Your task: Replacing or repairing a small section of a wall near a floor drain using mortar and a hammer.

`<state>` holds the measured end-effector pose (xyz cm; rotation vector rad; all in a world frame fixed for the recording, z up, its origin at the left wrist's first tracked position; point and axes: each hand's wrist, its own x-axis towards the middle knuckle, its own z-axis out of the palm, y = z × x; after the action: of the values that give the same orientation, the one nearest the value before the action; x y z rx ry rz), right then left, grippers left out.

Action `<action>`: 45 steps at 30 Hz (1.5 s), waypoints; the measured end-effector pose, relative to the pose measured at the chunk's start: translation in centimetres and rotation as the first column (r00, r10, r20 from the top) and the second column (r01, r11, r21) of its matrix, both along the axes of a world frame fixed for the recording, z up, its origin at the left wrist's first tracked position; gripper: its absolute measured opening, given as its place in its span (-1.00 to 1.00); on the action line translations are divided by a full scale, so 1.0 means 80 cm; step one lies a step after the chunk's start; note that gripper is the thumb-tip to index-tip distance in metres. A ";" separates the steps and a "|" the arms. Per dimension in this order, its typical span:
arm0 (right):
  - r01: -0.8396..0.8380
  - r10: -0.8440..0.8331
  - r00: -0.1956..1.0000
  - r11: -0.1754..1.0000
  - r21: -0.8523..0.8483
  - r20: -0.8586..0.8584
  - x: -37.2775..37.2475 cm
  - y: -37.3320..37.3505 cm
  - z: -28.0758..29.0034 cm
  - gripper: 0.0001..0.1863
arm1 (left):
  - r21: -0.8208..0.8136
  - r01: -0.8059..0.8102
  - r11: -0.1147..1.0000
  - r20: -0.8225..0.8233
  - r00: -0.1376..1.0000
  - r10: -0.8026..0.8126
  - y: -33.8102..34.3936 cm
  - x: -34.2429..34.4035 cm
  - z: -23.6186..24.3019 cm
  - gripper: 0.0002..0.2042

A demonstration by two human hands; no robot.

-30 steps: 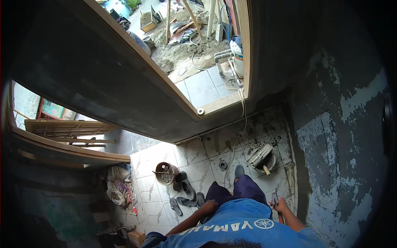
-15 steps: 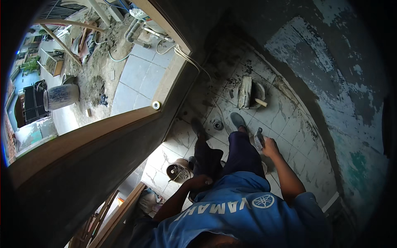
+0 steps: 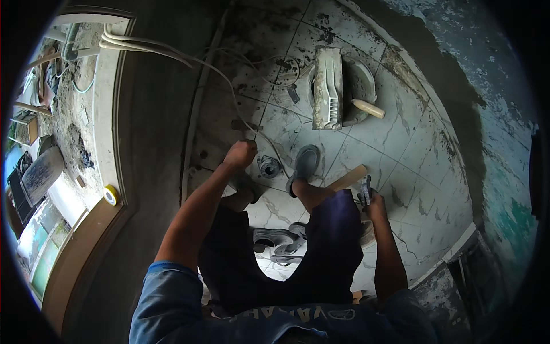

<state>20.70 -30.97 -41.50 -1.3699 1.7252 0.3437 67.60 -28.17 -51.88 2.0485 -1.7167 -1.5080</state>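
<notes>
My left hand reaches low over the tiled floor with its fingers curled. Whatever they hold, if anything, is hidden. A small flat brown bar lies just beyond them, and a round grey fitting is to their right. My right hand is closed around a dusty grey tool whose kind I cannot make out. Beside it, a light wooden strip slants over the floor past my right leg. Farther off, a plastering float with a ribbed handle rests across a round basin; a wooden handle sticks out there.
A pale cable runs across the floor between my feet. Several dark shoes lie behind my legs. On the left, a wooden door frame carries a yellow-and-white tape roll. A patchy plastered wall curves along the right.
My left hand has gone from my lap forward and down near the floor. I have bent lower, my legs are wider apart, and the view has turned. The right hand keeps its grey tool.
</notes>
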 end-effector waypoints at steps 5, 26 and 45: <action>-0.134 0.127 0.989 0.987 0.093 0.068 -0.008 0.001 -0.131 -0.77 | -0.190 0.354 0.915 0.167 0.931 -0.326 -0.091 -0.103 -0.174 -0.83; -0.504 0.369 0.753 0.856 0.116 0.545 0.164 -0.055 -0.206 -0.68 | -0.039 0.471 0.881 -0.233 0.853 -0.466 -0.060 -0.008 -0.170 -0.78; -0.196 0.122 0.695 0.980 0.023 0.709 0.484 -0.014 -0.199 -0.72 | 0.338 -0.404 0.850 -0.816 0.323 0.479 0.051 0.150 -0.127 -0.93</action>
<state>59.44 -32.05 -57.42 -1.3415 0.9333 -0.0253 79.60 -24.09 -62.02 1.1058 -0.5913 -1.8810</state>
